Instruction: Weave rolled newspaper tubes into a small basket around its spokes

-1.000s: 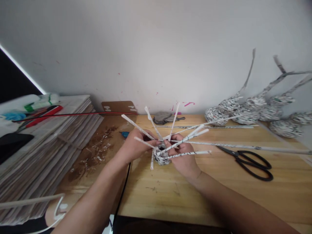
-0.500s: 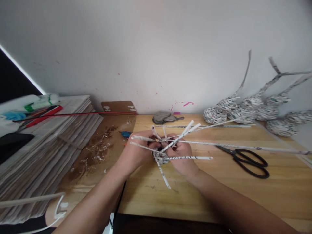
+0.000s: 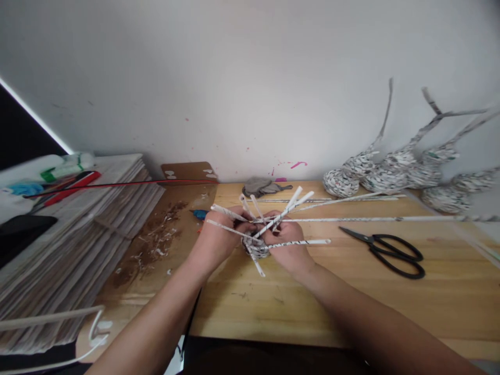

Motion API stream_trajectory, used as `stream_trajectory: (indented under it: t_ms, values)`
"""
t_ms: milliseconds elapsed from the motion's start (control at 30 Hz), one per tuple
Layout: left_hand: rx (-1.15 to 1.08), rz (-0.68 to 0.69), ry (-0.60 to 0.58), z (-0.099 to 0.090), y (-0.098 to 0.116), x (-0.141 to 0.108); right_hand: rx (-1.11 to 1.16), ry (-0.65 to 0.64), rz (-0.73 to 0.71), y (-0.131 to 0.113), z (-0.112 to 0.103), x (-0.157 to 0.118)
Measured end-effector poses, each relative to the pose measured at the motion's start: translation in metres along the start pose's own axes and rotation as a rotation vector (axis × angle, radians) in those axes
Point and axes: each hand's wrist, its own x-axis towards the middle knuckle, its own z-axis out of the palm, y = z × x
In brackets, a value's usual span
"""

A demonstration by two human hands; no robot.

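A small woven paper piece (image 3: 258, 247) is held above the wooden table, with several white paper tubes sticking out around it. My left hand (image 3: 222, 234) grips its left side, fingers closed. On its right side my right hand (image 3: 289, 242) is closed round the weave and tubes, its fingertips partly hidden. One long paper tube (image 3: 351, 219) runs from between the hands far to the right. A shorter tube (image 3: 300, 243) lies across the right hand, and another points down toward the table.
Black-handled scissors (image 3: 394, 252) lie on the wooden table (image 3: 312, 317) at the right. Woven paper shapes (image 3: 386, 177) stand at the back right. A grey cloth-like item (image 3: 263, 186) is by the wall. Stacked newspapers (image 3: 66, 250) fill the left, beside paper scraps (image 3: 156, 234).
The view has shifted slightly. The long tube at the right is now higher and more level, and the downward tube looks shorter. Both hands still hold the woven piece.
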Motion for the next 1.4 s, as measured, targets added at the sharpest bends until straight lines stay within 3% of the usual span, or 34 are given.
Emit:
stream_trajectory:
  t_ms: [367,667,867,1033,1400]
  values:
    - [-0.047,-0.011,0.038,0.003,0.008,-0.004,-0.050,-0.042,0.000,-0.014,-0.009,-0.001]
    - [-0.112,-0.074,-0.044,0.005,0.018,-0.006,-0.217,-0.135,0.032,-0.018,-0.020,0.000]
    - [-0.090,-0.095,-0.040,0.009,0.015,-0.011,-0.169,-0.143,0.053,-0.016,-0.018,-0.002]
    - [0.015,-0.096,0.042,0.013,0.015,-0.014,-0.147,-0.148,0.087,-0.018,-0.016,-0.003]
    - [0.085,-0.099,0.065,0.007,0.021,-0.012,-0.004,-0.165,0.083,-0.008,-0.013,-0.004]
